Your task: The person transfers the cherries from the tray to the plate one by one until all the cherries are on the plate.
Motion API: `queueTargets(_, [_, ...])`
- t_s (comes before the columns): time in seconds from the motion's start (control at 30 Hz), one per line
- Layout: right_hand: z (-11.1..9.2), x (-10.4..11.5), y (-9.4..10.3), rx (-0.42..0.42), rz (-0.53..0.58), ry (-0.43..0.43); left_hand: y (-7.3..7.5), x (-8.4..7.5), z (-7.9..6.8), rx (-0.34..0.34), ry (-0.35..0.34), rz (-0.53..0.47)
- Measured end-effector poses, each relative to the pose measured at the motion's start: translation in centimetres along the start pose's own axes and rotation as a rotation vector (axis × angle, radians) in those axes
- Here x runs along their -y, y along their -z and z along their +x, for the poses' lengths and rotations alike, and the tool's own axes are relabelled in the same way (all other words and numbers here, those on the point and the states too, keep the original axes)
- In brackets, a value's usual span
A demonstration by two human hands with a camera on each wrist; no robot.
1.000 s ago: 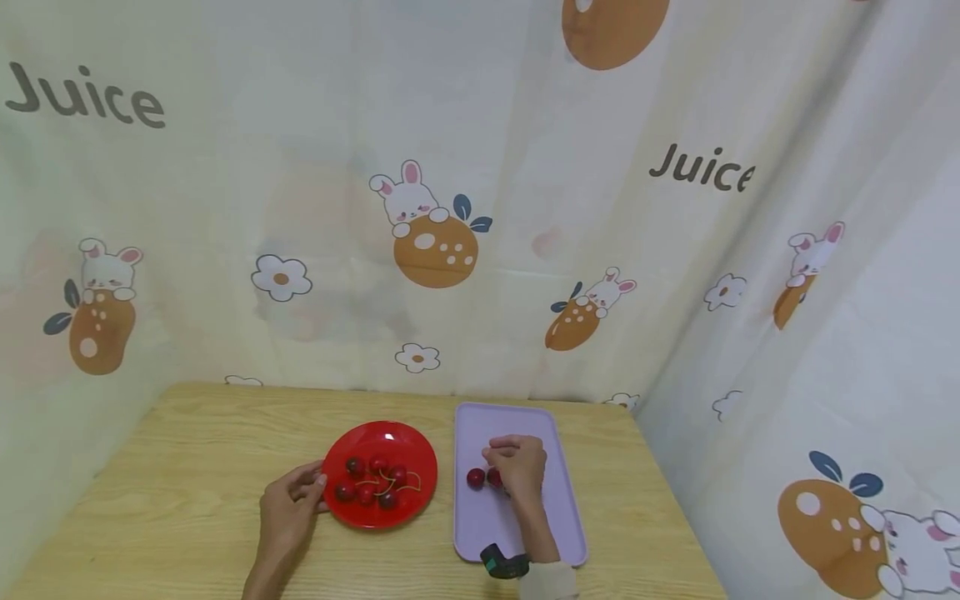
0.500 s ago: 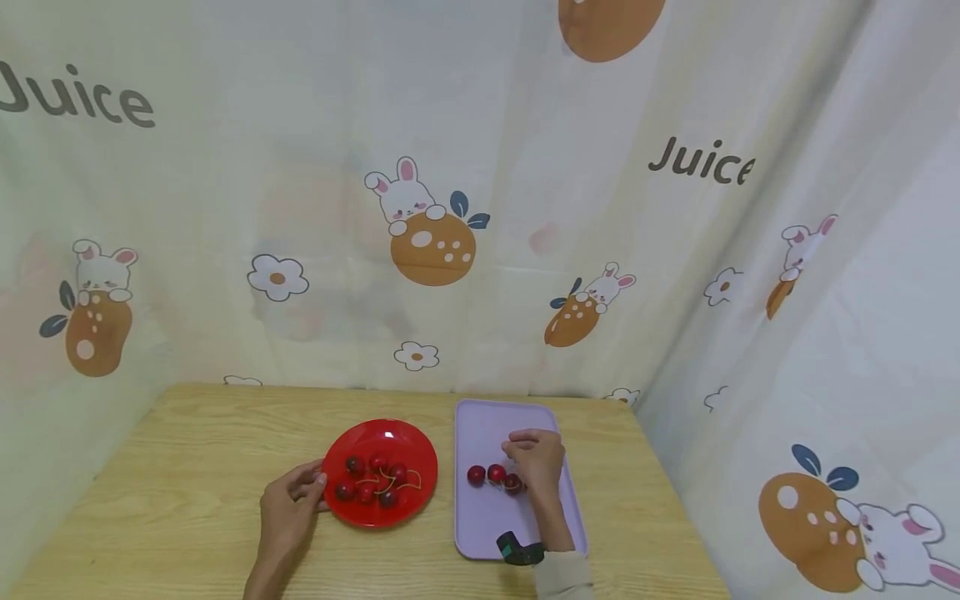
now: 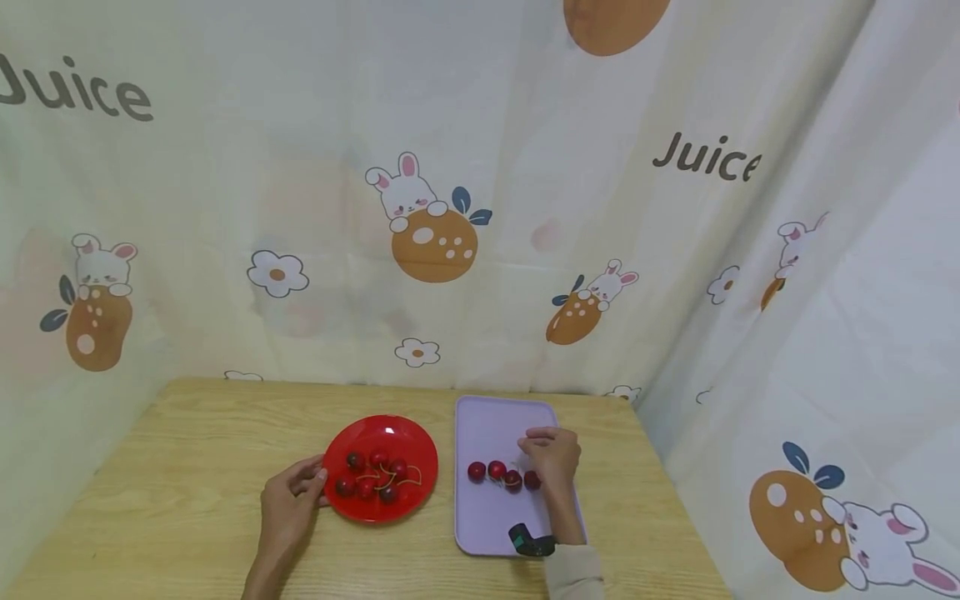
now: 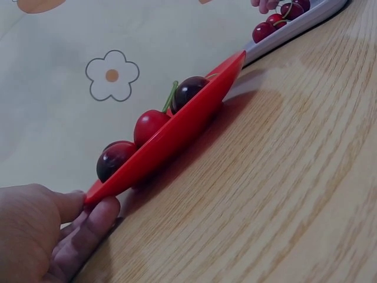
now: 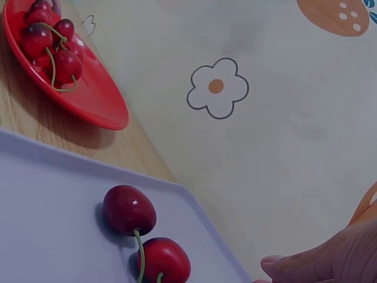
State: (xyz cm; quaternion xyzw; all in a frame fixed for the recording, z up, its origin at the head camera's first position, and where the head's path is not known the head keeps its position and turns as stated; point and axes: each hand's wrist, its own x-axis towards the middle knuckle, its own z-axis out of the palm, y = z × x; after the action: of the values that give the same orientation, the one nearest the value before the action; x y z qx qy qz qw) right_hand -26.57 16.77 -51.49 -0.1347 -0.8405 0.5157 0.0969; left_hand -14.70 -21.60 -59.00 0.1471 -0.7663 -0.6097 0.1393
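In the head view, my left hand (image 3: 288,504) pinches the left rim of a red plate (image 3: 408,433). The left wrist view shows the thumb on top of the rim and fingers below it. Several dark red cherries (image 3: 388,493) with green stems lie in the plate. To its right is a pale purple tray (image 3: 480,525), where several cherries (image 3: 497,471) form a row. My right hand (image 3: 553,454) hovers over the tray's right side, just above the rightmost cherry (image 3: 532,480). Its fingers are bent toward the thumb; whether a stem is between them cannot be made out.
Plate and tray stand side by side on a light wooden table (image 3: 187,467), a narrow gap between them. Behind and to the right hangs a pale curtain (image 3: 330,200) printed with rabbits, fruit and flowers. A black wrist strap (image 3: 531,542) is on my right wrist.
My right hand has moved rightward over the tray, uncovering more cherries in the row. The left hand and the plate stay where they were.
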Motion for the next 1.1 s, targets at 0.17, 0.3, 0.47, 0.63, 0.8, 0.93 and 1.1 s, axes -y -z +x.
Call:
queueTargets(0.17, [0.5,-0.2,0.0,-0.043,0.003,-0.011,0.0,0.0,0.2,-0.002,-0.014,0.001])
queueTargets(0.3, [0.9,-0.5,0.0,-0.092,0.010,-0.006,0.0,0.0,0.2,-0.002,-0.021,0.003])
queueTargets(0.47, [1.2,-1.1,0.2,-0.099,-0.021,-0.040,0.1,-0.1,0.1,0.002,-0.004,0.001])
queueTargets(0.63, [1.6,-2.0,0.1,-0.083,-0.050,-0.075,0.1,-0.1,0.0,0.008,0.020,-0.006])
queueTargets(0.8, [2.1,-2.9,-0.2,-0.065,-0.060,-0.072,0.0,0.1,0.1,0.006,0.021,0.003])
queueTargets(0.93, [2.2,-3.3,-0.2,-0.045,-0.083,-0.049,0.1,0.2,0.1,0.004,0.020,0.007])
queueTargets(1.1, [1.9,-3.4,-0.2,-0.023,-0.087,-0.024,0.1,0.2,0.2,0.006,0.019,0.010])
